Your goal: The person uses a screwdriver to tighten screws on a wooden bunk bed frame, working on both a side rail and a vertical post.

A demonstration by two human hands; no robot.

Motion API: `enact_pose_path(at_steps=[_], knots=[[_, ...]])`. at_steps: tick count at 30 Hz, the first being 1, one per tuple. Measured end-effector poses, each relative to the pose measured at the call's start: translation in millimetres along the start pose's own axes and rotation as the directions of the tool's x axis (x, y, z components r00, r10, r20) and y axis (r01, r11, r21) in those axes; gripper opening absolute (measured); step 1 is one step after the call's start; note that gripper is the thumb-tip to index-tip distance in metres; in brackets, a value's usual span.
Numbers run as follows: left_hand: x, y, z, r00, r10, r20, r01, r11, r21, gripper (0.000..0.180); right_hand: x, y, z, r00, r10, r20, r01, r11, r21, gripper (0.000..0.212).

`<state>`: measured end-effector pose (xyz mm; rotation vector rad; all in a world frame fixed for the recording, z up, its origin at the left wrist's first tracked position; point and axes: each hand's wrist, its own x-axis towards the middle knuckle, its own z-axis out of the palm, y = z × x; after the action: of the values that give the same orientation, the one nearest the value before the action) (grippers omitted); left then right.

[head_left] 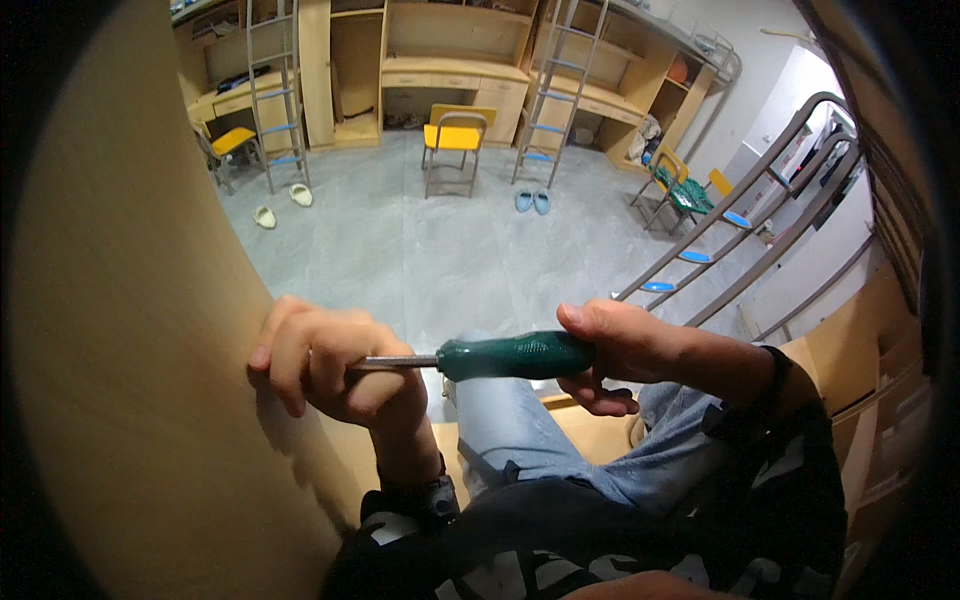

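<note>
A screwdriver with a dark green handle [515, 356] and a thin metal shaft lies level in front of me, pointing left. My left hand [345, 360] has its fingers curled around the shaft, with fingertips against the upright wooden panel [150, 330]. Those fingers hide the tip of the shaft and whatever it meets. At the other end, my right hand [625, 345] holds the butt of the handle against the palm. Its thumb lies along the top, and the lower fingers are loosely bent beneath.
Below are my legs in light blue jeans [520, 430], over a wooden surface. A metal ladder with blue treads [695, 257] rises at the right. Across the grey floor stand a yellow chair [455, 137], wooden desks [455, 75] and blue slippers [532, 202].
</note>
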<state>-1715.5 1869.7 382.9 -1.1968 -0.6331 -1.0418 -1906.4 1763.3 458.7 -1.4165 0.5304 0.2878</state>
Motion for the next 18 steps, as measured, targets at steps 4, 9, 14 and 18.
enact_pose_path(at_steps=[4, 9, 14, 18], knots=[[-0.4, 6.6, 6.7, 1.0, 0.026, -0.014, -0.026, 1.0, 0.009, 0.008, 11.9, -7.3, -0.7, 1.0, -0.02, 0.019, 0.021, 0.998, -0.056, 0.064], [-3.6, 25.5, 0.2, 0.97, -0.241, 0.015, 0.238, 0.966, 0.097, 0.019, 8.3, 3.1, -0.1, 0.994, -0.035, -0.101, 0.034, 0.999, -0.02, 0.064], [1.7, 26.5, 5.5, 0.973, -0.23, -0.025, 0.231, 0.967, 0.106, 0.016, 18.1, 1.0, 0.2, 0.992, -0.108, -0.066, 0.107, 0.994, -0.019, 0.063], [1.9, 21.2, 6.4, 0.986, -0.156, -0.058, 0.161, 0.983, 0.092, 0.016, 15.4, 1.8, -4.9, 0.994, -0.097, -0.054, 0.096, 0.995, -0.031, 0.065]])
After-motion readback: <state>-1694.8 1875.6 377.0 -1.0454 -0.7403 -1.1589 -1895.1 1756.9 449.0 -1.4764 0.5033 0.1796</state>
